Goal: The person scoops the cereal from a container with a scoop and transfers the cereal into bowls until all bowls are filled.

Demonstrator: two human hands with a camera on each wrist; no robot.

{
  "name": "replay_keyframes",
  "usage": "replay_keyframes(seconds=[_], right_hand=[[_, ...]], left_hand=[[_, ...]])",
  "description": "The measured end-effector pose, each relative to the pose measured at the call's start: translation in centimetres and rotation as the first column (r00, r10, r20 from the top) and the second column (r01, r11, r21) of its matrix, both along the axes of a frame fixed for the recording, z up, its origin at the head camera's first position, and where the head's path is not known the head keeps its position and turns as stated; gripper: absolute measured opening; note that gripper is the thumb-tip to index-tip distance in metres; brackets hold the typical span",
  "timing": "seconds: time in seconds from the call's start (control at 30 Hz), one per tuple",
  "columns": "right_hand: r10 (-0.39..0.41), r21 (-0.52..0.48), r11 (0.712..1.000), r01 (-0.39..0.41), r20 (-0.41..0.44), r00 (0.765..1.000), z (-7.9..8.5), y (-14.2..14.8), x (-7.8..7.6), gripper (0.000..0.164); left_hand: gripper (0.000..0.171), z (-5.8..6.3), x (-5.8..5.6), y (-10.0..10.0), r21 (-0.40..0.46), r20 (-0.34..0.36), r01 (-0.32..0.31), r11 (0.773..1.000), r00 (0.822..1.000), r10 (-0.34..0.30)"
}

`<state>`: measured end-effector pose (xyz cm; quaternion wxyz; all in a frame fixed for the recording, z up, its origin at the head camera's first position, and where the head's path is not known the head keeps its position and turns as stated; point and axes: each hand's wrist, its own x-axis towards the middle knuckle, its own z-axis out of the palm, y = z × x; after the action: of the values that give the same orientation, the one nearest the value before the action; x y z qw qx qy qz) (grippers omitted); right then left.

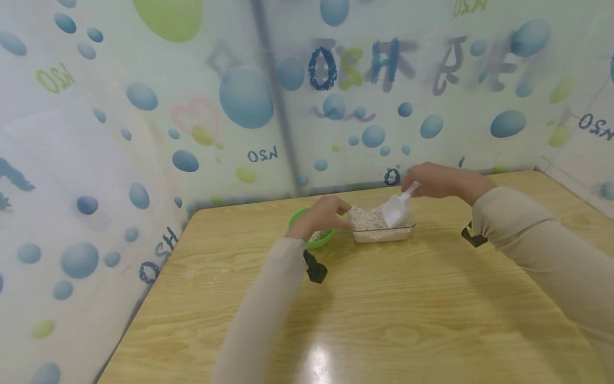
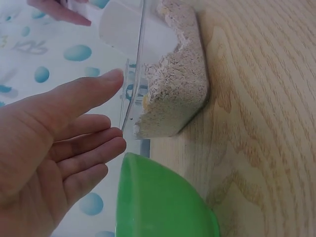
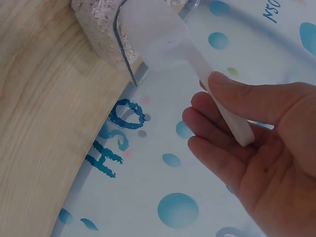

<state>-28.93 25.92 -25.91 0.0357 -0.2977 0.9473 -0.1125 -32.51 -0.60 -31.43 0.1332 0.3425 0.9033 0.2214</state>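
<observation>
A clear rectangular container (image 1: 382,235) holds pale, oat-like flakes (image 2: 180,74). My right hand (image 1: 434,180) grips the handle of a white scoop (image 1: 395,210) between thumb and fingers. The scoop's blade slants down into the flakes at the container's right side. At the container's left end is my left hand (image 2: 59,143), thumb and fingers fairly straight and their tips at the rim; firm contact cannot be made out. Below that hand stands a green bowl (image 2: 163,202), partly hidden by it in the head view, with some flakes (image 1: 318,235) inside.
The wooden table (image 1: 384,309) carries the bowl and container near its back edge. Right behind that edge rises a wall covering (image 1: 230,176) with blue and green spots and lettering. Another patterned panel (image 1: 62,213) borders the table's left side.
</observation>
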Motion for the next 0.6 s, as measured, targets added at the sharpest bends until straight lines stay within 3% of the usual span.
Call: replay_keyframes(seconds=[0.37, 0.6], right_hand=[[-0.010, -0.007, 1.000, 0.011, 0.104, 0.995, -1.6, -0.1, -0.8, 0.020], [-0.017, -0.004, 1.000, 0.018, 0.108, 0.994, -2.3, -0.1, -1.2, 0.020]], left_hand=[[0.053, -0.3, -0.1, 0.4, -0.033, -0.008, -0.014, 0.999, 1.000, 0.014], [0.054, -0.4, -0.2, 0.3, -0.017, -0.008, -0.021, 1.000, 1.000, 0.021]])
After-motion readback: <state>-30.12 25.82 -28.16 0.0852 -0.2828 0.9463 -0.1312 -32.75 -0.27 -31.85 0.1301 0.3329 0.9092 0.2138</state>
